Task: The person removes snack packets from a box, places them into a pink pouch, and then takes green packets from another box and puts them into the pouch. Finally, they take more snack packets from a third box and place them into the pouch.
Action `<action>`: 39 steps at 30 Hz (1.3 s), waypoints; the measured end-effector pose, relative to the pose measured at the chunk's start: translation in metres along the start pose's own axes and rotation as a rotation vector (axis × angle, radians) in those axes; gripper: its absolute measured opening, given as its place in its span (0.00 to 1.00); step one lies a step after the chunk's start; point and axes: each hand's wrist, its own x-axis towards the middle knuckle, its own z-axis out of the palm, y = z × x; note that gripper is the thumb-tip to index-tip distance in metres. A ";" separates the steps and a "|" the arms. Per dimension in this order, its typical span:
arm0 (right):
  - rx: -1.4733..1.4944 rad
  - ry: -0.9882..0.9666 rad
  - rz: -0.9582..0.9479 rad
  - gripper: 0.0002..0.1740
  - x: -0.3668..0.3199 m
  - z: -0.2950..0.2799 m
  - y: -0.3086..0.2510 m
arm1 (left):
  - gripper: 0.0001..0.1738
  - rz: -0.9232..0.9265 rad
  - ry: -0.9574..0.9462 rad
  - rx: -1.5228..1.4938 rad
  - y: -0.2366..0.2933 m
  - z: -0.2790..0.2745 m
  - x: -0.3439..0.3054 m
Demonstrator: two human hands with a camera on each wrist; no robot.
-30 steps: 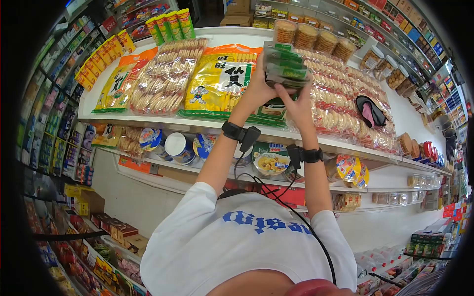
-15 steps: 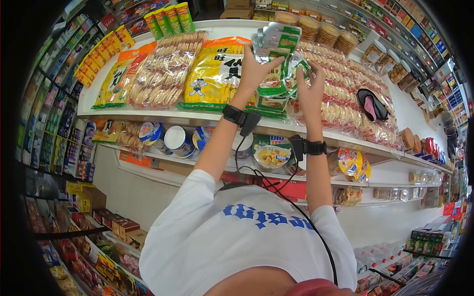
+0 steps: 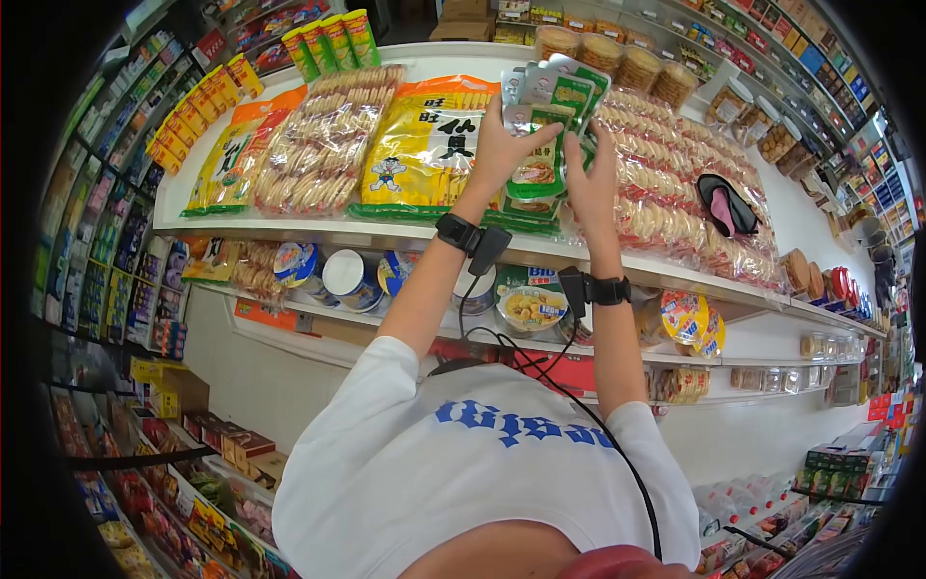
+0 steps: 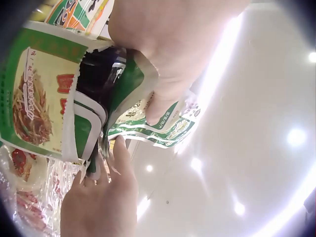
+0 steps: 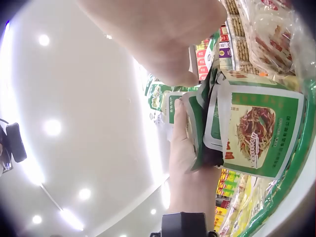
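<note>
Several green-and-white food packets (image 3: 550, 125) are held fanned out above the top shelf, between both hands. The left hand (image 3: 504, 154) grips their left side, its thumb across the front of one packet. On the right side, the right hand (image 3: 590, 174) holds the packets' edge with its fingers and thumb. In the left wrist view, a packet (image 4: 37, 94) with a picture of shredded food hangs close to the camera, and the right hand (image 4: 101, 197) pinches packets below. The right wrist view shows the left hand (image 5: 185, 148) behind the packet edges.
Yellow cracker bags (image 3: 410, 154) and clear bags of round crackers (image 3: 328, 135) lie left of the hands, more clear cracker bags (image 3: 666, 183) right. A black-and-pink item (image 3: 723, 207) rests on those. Clear jars (image 3: 598, 53) stand behind; tubs (image 3: 349, 275) sit on the shelf below.
The packets have gone from a tight stack to a spread fan with their fronts showing. Both hands have shifted around them, and the right hand has come back in against the packets' edge.
</note>
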 end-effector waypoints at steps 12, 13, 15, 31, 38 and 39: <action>0.054 -0.086 -0.278 0.27 0.021 0.000 -0.046 | 0.19 -0.115 0.170 -0.563 0.004 -0.003 0.003; 0.033 -0.019 -0.290 0.27 0.015 -0.009 -0.057 | 0.20 -0.132 0.214 -0.599 0.003 -0.006 0.004; 0.148 0.025 -0.198 0.28 -0.005 -0.022 -0.068 | 0.22 -0.160 0.303 -0.673 0.004 -0.016 0.007; 0.401 -0.189 -0.095 0.27 -0.038 -0.013 -0.017 | 0.33 -0.222 0.216 -0.538 0.028 -0.001 -0.029; 0.243 -0.239 -0.156 0.15 -0.021 -0.047 0.017 | 0.29 -0.292 0.175 -0.544 0.027 -0.011 -0.037; 0.150 -0.189 -0.211 0.15 -0.019 -0.050 0.017 | 0.29 -0.302 0.180 -0.564 0.026 -0.011 -0.039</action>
